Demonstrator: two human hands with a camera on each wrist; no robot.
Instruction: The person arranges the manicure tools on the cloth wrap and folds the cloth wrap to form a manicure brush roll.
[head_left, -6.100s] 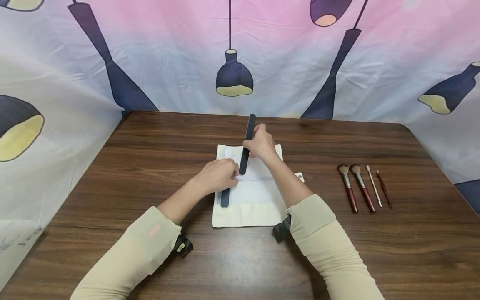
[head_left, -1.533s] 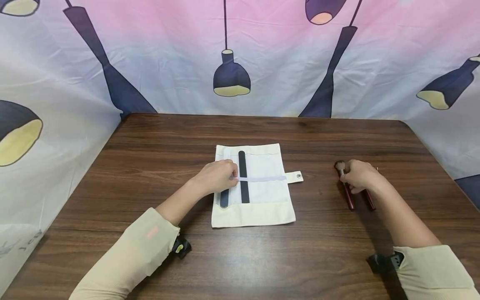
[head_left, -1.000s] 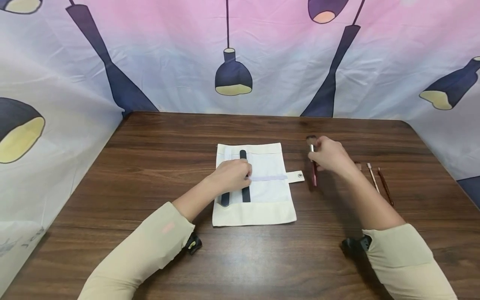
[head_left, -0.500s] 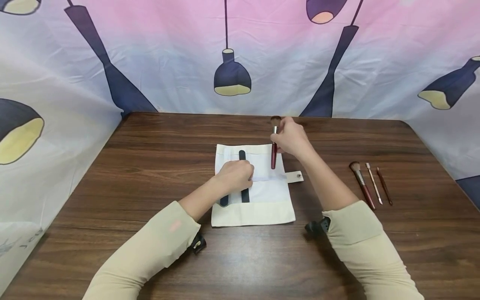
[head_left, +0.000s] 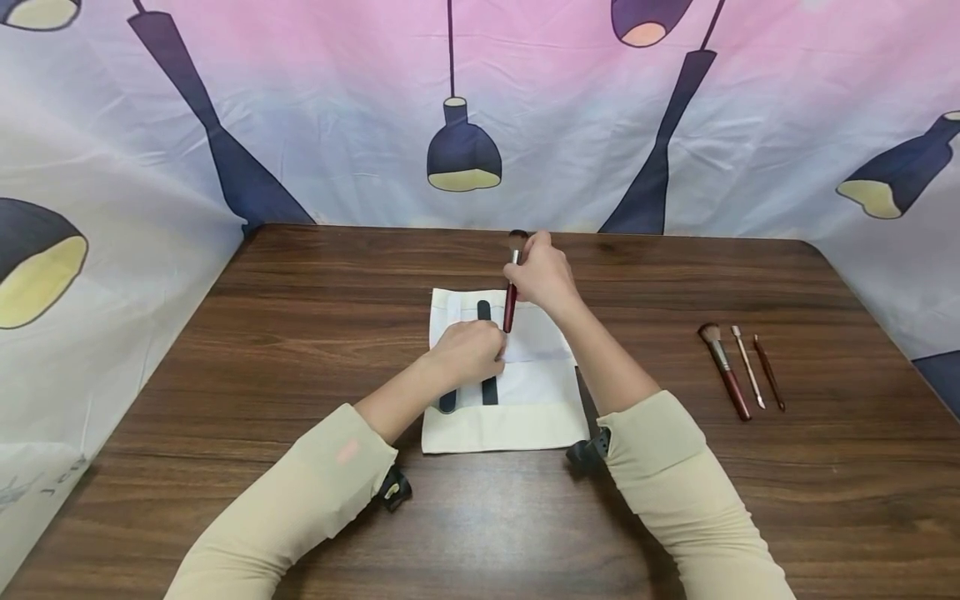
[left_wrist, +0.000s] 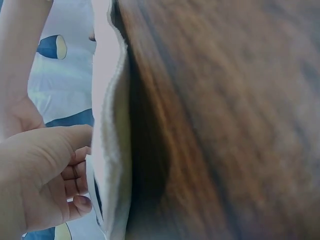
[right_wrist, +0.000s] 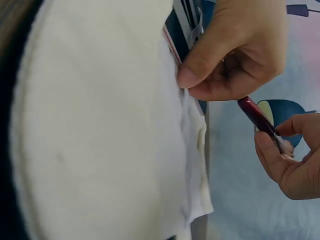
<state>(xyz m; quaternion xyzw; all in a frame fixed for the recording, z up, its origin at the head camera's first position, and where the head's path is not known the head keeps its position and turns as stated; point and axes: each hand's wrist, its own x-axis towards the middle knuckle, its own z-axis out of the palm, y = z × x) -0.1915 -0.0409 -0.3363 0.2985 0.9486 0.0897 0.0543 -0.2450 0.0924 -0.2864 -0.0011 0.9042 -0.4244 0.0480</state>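
Observation:
A cream fabric tool roll (head_left: 504,430) lies unfolded on the table. Across its white lining, my left hand (head_left: 468,350) pinches the thin band, as the right wrist view shows at the left fingertips (right_wrist: 189,77). Two nail files lie under that hand: a black one (head_left: 489,392) and, further left, a dark-ended one (head_left: 447,402). Just above the roll's far part, my right hand (head_left: 545,273) holds a makeup brush (head_left: 511,304) between thumb and fingers near the ferrule. Its bristles point away, and the dark red handle's end (right_wrist: 248,106) is close to the left hand.
Right of the roll, a second makeup brush (head_left: 724,371), a pale slim double-ended tool (head_left: 748,367) and a thin dark red tool (head_left: 769,372) lie side by side on the wooden table (head_left: 300,292). A lamp-patterned cloth (head_left: 360,108) hangs behind.
My right hand has laid the black nail file in the roll, picked up a makeup brush at the right and carried it left above the roll. My left hand has shifted right along the band.

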